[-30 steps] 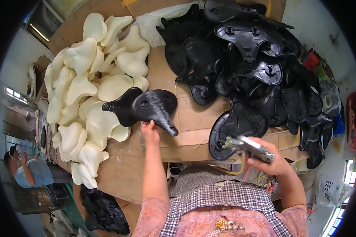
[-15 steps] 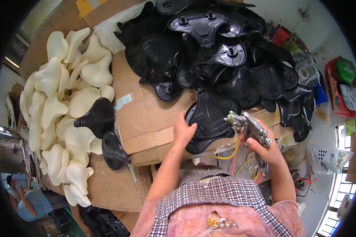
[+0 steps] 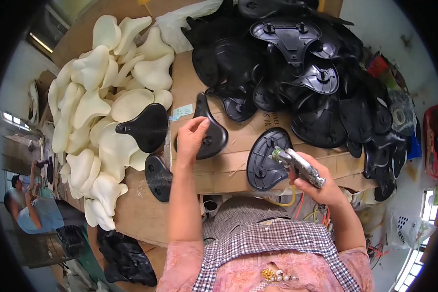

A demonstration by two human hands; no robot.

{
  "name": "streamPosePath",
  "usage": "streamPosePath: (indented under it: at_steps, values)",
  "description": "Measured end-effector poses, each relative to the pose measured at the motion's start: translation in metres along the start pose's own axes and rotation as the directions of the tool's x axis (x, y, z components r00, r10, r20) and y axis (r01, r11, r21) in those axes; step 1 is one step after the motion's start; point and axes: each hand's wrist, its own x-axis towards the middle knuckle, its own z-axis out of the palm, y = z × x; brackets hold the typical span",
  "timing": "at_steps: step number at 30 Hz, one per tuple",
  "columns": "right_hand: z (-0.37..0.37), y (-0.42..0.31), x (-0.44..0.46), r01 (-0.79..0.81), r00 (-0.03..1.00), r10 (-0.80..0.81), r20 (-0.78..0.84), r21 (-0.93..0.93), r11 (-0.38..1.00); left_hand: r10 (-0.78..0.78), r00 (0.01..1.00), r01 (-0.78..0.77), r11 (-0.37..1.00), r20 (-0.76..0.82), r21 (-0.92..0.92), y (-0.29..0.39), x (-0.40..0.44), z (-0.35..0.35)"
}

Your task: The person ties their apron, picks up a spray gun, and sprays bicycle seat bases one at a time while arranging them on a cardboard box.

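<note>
My left hand (image 3: pixel 192 138) is over a black saddle shell (image 3: pixel 213 136) at the middle of the cardboard, thumb and fingers pinched at its edge. In my right hand (image 3: pixel 319 182) is a metal spray gun (image 3: pixel 299 168), its nozzle pointing left. Just left of the nozzle lies a black shell (image 3: pixel 266 160) with its ribbed underside up. Two more black shells lie left of my left hand: one (image 3: pixel 148 129) against the cream pads, another (image 3: pixel 157 177) speckled with white, partly behind my forearm.
Cream saddle pads (image 3: pixel 90 68) are heaped at the left. A large pile of black shells (image 3: pixel 321 117) covers the right and back. A hose hangs below the spray gun. At the far left a co-worker (image 3: pixel 31 209) in a blue top is visible. A plastic bag (image 3: pixel 409 231) hangs at right.
My left hand has come back left from the ribbed shells, and a black shell now stands beside it mid-cardboard. One ribbed shell remains near the spray gun. The camera view has shifted.
</note>
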Motion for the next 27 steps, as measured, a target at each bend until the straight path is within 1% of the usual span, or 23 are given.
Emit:
streamPosePath:
  at_steps: [1,2,3,4,5,6,7,8,9,10,11,14,15,17,18,19,20,21,23,24,25,26,27]
  values:
    - [0.001,-0.002,0.002,0.010,1.000,-0.010,0.009,-0.003,1.000,0.174,0.970,-0.137,0.968,-0.171,0.209,-0.037,0.010,-0.003]
    - [0.001,-0.006,0.001,-0.017,0.999,0.018,0.029,-0.010,1.000,0.311,0.891,-0.144,0.885,-0.332,0.442,-0.071,0.009,-0.016]
    - [0.001,-0.008,0.001,-0.043,0.998,0.043,0.050,-0.017,0.999,0.122,0.855,0.100,0.915,-0.503,0.392,-0.118,0.007,-0.028]
    - [0.001,-0.009,0.001,-0.006,0.997,0.009,0.072,-0.044,0.999,-0.040,0.841,0.312,0.851,-0.539,0.423,-0.153,0.003,-0.041]
    - [0.005,-0.012,0.001,-0.002,0.997,0.005,0.074,-0.040,0.999,-0.181,0.809,0.419,0.846,-0.559,0.331,-0.175,-0.001,-0.047]
    - [0.008,-0.015,0.000,-0.066,0.993,0.064,0.103,0.012,0.998,-0.345,0.742,0.507,0.850,-0.574,0.145,-0.209,0.001,-0.051]
    - [0.011,-0.016,0.001,-0.129,0.984,0.120,0.132,0.060,0.990,-0.502,0.665,0.576,0.816,-0.554,-0.047,-0.216,0.005,-0.052]
    - [0.016,-0.014,0.004,-0.112,0.982,0.104,0.157,0.041,0.993,-0.499,0.668,0.572,0.819,-0.552,-0.048,-0.222,0.010,-0.055]
    - [0.021,-0.014,0.008,-0.108,0.983,0.101,0.150,0.038,0.993,-0.572,0.633,0.531,0.811,-0.521,-0.245,-0.228,0.017,-0.056]
    - [0.027,-0.015,0.013,-0.163,0.977,0.144,0.158,0.114,0.980,-0.643,0.604,0.475,0.765,-0.471,-0.434,-0.228,0.022,-0.054]
    - [0.032,-0.018,0.018,-0.217,0.968,0.186,0.169,0.188,0.958,-0.644,0.609,0.473,0.763,-0.463,-0.440,-0.227,0.026,-0.054]
    - [0.037,-0.028,0.039,-0.028,0.999,0.025,0.029,0.132,0.991,-0.831,0.462,0.454,0.522,-0.311,-0.722,-0.221,0.036,-0.064]
    - [0.037,-0.034,0.045,0.022,0.999,-0.019,-0.027,0.108,0.994,-0.833,0.458,0.447,0.517,-0.310,-0.730,-0.223,0.035,-0.066]
    - [0.033,-0.038,0.050,0.050,0.990,-0.035,-0.139,0.099,0.994,-0.801,0.568,0.276,0.404,-0.191,-0.872,-0.229,0.033,-0.072]
    - [0.032,-0.041,0.049,0.026,0.990,-0.012,-0.139,0.106,0.994,-0.801,0.565,0.272,0.406,-0.197,-0.873,-0.232,0.027,-0.075]
    - [0.032,-0.045,0.048,0.002,0.990,0.014,-0.140,0.114,0.994,-0.778,0.605,0.251,0.390,-0.171,-0.886,-0.226,0.017,-0.075]
    - [0.031,-0.047,0.046,0.004,0.998,0.004,-0.065,0.118,0.993,-0.752,0.643,0.233,0.373,-0.146,-0.898,-0.220,0.008,-0.075]
    - [0.031,-0.048,0.043,0.005,1.000,-0.006,0.011,0.124,0.992,-0.754,0.639,0.231,0.374,-0.149,-0.898,-0.214,-0.001,-0.074]
    - [0.030,-0.039,0.031,-0.114,0.979,0.089,0.184,0.134,0.984,-0.651,0.743,0.168,0.407,-0.156,-0.898,-0.206,-0.018,-0.076]
    - [0.031,-0.033,0.026,-0.132,0.973,0.109,0.201,0.102,0.986,-0.656,0.737,0.164,0.408,-0.164,-0.898,-0.202,-0.025,-0.081]
    - [0.032,-0.029,0.023,-0.150,0.968,0.131,0.215,0.071,0.986,-0.603,0.756,0.083,0.473,-0.254,-0.877,-0.198,-0.031,-0.086]
    - [0.033,-0.030,0.023,-0.140,0.974,0.113,0.197,0.126,0.982,-0.542,0.769,0.003,0.533,-0.339,-0.846,-0.192,-0.038,-0.091]
    - [0.034,-0.036,0.025,-0.108,0.986,0.089,0.139,0.131,0.985,-0.465,0.778,-0.117,0.554,-0.423,-0.824,-0.184,-0.044,-0.103]
